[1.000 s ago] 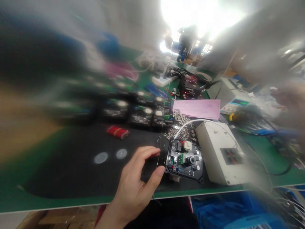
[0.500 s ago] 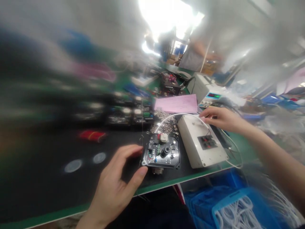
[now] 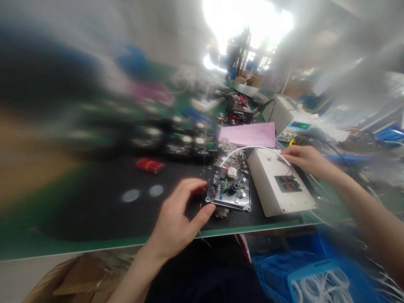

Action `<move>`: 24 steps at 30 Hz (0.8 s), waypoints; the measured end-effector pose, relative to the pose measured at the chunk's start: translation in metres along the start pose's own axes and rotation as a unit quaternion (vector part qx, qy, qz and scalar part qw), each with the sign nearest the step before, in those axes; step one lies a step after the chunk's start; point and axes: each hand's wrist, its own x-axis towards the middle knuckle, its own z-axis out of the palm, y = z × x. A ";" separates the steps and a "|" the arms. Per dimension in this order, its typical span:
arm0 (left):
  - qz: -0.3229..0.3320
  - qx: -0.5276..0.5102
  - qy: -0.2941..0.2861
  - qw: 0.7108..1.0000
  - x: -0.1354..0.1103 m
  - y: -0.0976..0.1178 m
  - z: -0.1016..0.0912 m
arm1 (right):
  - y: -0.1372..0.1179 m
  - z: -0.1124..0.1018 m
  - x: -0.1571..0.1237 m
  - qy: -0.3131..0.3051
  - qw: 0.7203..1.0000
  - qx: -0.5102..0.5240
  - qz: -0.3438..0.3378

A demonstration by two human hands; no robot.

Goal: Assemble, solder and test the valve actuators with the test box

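Note:
A square black housing (image 3: 229,201) holds an open circuit board with a round black lens (image 3: 234,188), a white block on top and a metal connector (image 3: 221,212) at its near side. My left hand (image 3: 179,214) curves round its left edge, thumb at the near corner, fingers at the side. A white cable (image 3: 252,148) arches from the housing over a white box (image 3: 268,176) with black and red terminals (image 3: 288,184). My right hand (image 3: 304,159) is closed in a pinch at the box's far right edge; what lies between its fingertips is hidden.
Behind lie a pink sheet (image 3: 248,134), loose metal spacers (image 3: 233,147), a power supply (image 3: 284,115) and a black control unit (image 3: 241,111). Boards (image 3: 179,145), a red bundle (image 3: 150,165) and two pale discs (image 3: 131,195) are at left. A blue crate (image 3: 274,273) with white tubing stands below.
The view has shifted, so the bench appears further right and slightly higher. Both hands keep nearly the same places at the housing and the white box. The power supply display reads differently.

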 end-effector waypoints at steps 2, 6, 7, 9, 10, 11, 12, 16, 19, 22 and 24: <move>-0.001 -0.001 -0.001 1.000 0.000 0.001 -0.001 | 0.002 0.000 0.001 -0.005 1.000 -0.002 -0.003; -0.002 -0.003 -0.002 1.000 0.000 0.003 -0.001 | 0.004 0.002 -0.002 0.005 1.000 -0.003 -0.004; -0.001 -0.004 -0.001 1.000 0.000 0.003 0.000 | 0.004 0.003 -0.003 0.010 1.000 -0.005 -0.002; 0.001 -0.005 0.000 1.000 0.000 0.003 0.000 | 0.003 0.004 -0.004 0.015 1.000 -0.008 -0.001; 0.001 -0.006 0.001 1.000 0.000 0.003 0.001 | 0.003 0.004 -0.004 0.016 1.000 -0.008 0.000; 0.001 -0.006 0.001 1.000 0.000 0.003 0.001 | 0.003 0.004 -0.004 0.016 1.000 -0.009 0.000; 0.001 -0.007 0.001 1.000 0.000 0.003 0.001 | 0.003 0.004 -0.004 0.016 1.000 -0.011 0.001; 0.005 -0.009 -0.001 1.000 0.000 0.003 0.000 | 0.003 0.003 -0.003 0.010 1.000 -0.016 0.006; 0.007 -0.009 -0.002 1.000 0.000 0.004 0.000 | 0.003 0.003 -0.003 0.010 1.000 -0.007 0.011; 0.009 -0.009 -0.002 1.000 0.000 0.005 -0.001 | 0.001 0.003 -0.004 0.012 1.000 -0.005 0.013; 0.011 -0.010 -0.004 1.000 0.000 0.005 -0.001 | -0.002 0.002 -0.004 0.013 1.000 -0.011 0.010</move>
